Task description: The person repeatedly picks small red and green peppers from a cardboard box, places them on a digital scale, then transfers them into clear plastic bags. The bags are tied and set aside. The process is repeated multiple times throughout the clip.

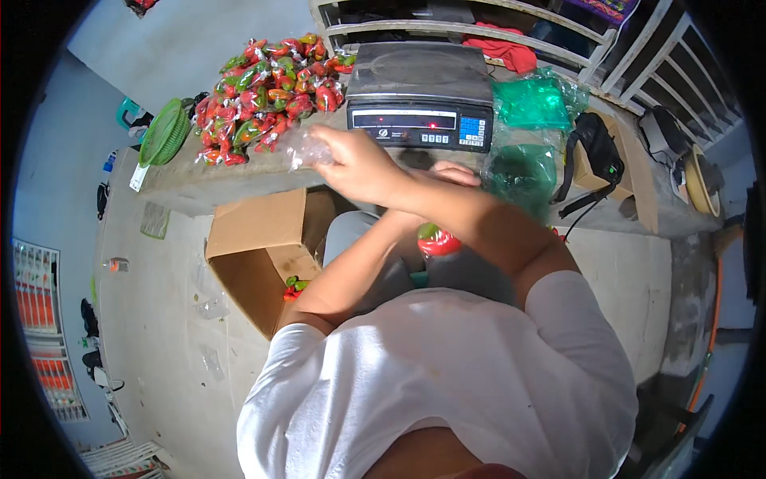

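Observation:
My forearms cross in front of me, the right one over the left. Reaching left, my right hand (pixel 357 164) is closed on a clear plastic bag (pixel 305 150) beside the heap of bagged peppers (pixel 259 100). The red and green peppers in that heap are wrapped in clear plastic. My left hand (pixel 453 172) shows just past my right forearm, its visible fingers stretched to the right below the digital scale (pixel 419 96); the rest is hidden. A red and green pepper in plastic (pixel 437 239) sits over my lap, partly covered by my right arm.
Green plastic bags (pixel 533 104) lie right of the scale, near a black bag (pixel 597 156). A green basket (pixel 165 132) stands at the ledge's left. Below, an open cardboard box (pixel 259 215) holds a few peppers (pixel 295 287). White railings (pixel 447 28) rise behind.

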The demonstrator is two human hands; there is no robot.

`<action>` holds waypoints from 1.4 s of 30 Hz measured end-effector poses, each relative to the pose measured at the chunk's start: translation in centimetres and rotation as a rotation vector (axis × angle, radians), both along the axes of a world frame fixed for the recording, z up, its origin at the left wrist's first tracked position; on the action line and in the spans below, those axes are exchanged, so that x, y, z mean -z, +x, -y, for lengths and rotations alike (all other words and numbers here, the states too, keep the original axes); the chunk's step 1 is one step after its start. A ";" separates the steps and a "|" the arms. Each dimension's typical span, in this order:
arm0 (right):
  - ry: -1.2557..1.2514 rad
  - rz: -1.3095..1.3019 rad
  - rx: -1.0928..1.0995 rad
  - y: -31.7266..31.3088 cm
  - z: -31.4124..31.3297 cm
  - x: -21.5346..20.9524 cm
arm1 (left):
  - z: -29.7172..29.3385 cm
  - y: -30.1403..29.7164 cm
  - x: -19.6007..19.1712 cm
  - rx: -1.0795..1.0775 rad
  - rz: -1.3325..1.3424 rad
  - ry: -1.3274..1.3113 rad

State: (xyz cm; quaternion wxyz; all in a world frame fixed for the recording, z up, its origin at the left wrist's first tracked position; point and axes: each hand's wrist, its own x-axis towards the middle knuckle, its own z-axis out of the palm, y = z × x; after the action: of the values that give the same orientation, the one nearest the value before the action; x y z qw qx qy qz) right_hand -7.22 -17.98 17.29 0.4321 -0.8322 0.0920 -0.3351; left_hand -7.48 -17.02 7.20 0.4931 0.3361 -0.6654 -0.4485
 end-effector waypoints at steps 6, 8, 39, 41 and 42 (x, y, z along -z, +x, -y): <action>-0.210 0.165 -0.330 -4.3 5.7 -1.2 | -2.1 2.6 -1.5 -0.397 -0.201 0.394; 0.152 0.069 -0.075 -9.3 6.3 -2.7 | -2.3 3.7 -3.1 -0.327 -0.437 0.254; 0.130 0.433 -0.039 -6.8 3.3 -9.2 | -1.9 2.6 3.6 -0.593 0.788 -0.258; 0.090 0.610 0.030 -8.0 5.4 -7.1 | -1.4 5.2 5.2 -0.760 0.463 0.006; 0.175 0.542 0.126 -9.1 6.1 -4.8 | -1.1 6.6 5.0 -0.797 0.323 0.292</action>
State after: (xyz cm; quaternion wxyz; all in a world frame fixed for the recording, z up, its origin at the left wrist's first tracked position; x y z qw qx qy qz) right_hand -16.32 -24.11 22.11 0.4895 -0.6646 0.0531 -0.5621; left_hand -0.90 -15.97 2.18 0.4644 0.6978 -0.4822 -0.2547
